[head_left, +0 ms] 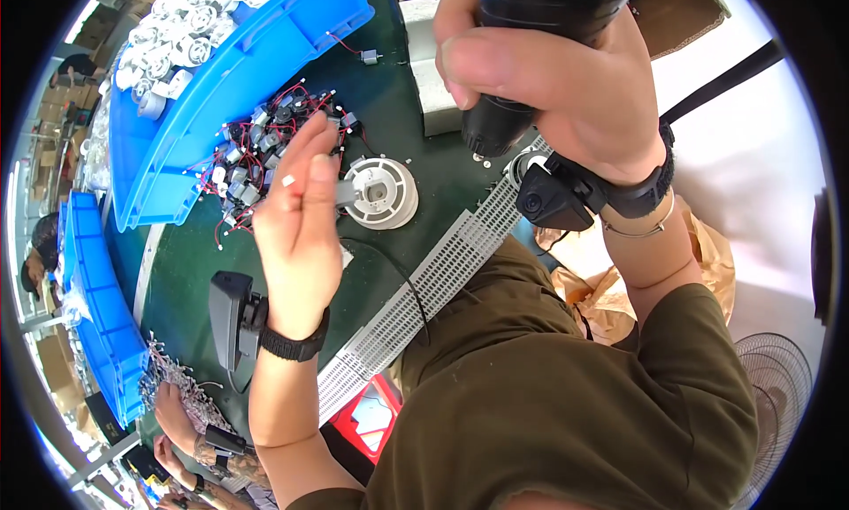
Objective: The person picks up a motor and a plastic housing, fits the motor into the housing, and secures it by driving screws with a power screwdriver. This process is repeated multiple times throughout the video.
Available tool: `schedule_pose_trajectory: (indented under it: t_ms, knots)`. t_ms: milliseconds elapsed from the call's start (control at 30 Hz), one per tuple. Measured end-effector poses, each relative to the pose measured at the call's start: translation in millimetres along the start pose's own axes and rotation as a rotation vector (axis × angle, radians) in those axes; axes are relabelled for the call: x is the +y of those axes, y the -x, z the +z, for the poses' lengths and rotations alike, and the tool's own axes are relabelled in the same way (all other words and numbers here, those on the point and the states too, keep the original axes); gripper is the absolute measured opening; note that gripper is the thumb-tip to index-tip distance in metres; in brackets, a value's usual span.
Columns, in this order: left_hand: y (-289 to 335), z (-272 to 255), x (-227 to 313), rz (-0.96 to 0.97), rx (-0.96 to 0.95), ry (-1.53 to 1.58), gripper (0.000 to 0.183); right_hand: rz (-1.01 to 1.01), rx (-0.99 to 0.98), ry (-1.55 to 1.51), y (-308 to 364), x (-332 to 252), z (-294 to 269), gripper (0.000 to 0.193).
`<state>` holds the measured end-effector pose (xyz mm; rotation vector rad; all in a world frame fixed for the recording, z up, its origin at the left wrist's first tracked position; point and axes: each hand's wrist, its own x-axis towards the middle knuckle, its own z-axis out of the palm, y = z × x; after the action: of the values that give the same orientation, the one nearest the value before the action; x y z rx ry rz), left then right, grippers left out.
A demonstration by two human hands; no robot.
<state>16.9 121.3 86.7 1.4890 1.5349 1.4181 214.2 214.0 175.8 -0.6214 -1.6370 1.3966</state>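
Observation:
My right hand [584,95] is wrapped round a black power screwdriver [500,125], its nose pointing down over the bench edge. My left hand [301,236] has its fingers bent together over the bench, with a small white plug [287,181] showing among them. Beside its thumb a small grey metal motor [346,194] sticks out toward a round white plastic housing [403,196]; the fingers partly hide the grip. Directly beyond this hand lies a heap of small motors [256,148] with red and black wires.
A blue bin [177,170] of white plastic parts [181,41] stands far left. Another blue bin [97,298] is nearer. A perforated white strip [424,262] runs along the green bench's [208,289] near edge. A co-worker's hands [175,417] work by thin wired parts [190,391] at lower left.

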Motion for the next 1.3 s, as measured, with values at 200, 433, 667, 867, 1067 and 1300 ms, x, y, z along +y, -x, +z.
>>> schedule_pose_trajectory:
  t_ms: [200, 433, 667, 867, 1067, 1300]
  knots:
    - [-5, 11, -6, -0.003, -0.105, -0.158, 0.031, -0.406, -0.083, 0.154, -13, 18, -12, 0.022]
    - [-4, 14, -2, -0.058, -0.177, -0.180, 0.030, -0.222, -0.112, -0.200, -13, 26, -13, 0.037]
    - [-7, -23, -9, 0.084, -0.420, -0.322, 0.033, -0.208, -0.126, -0.279, -10, 25, -19, 0.043]
    - [-15, -7, 14, 0.296, -0.390, -0.615, 0.028, -0.565, -0.099, 0.392, -3, 13, -17, 0.044]
    - [-26, -3, 9, 0.479, -0.508, -0.729, 0.017, -0.270, -0.133, -0.163, -11, 26, -22, 0.044]
    - [-15, -18, -8, 0.135, -0.178, -0.202, 0.011, -0.172, -0.119, -0.162, -12, 22, -25, 0.043]
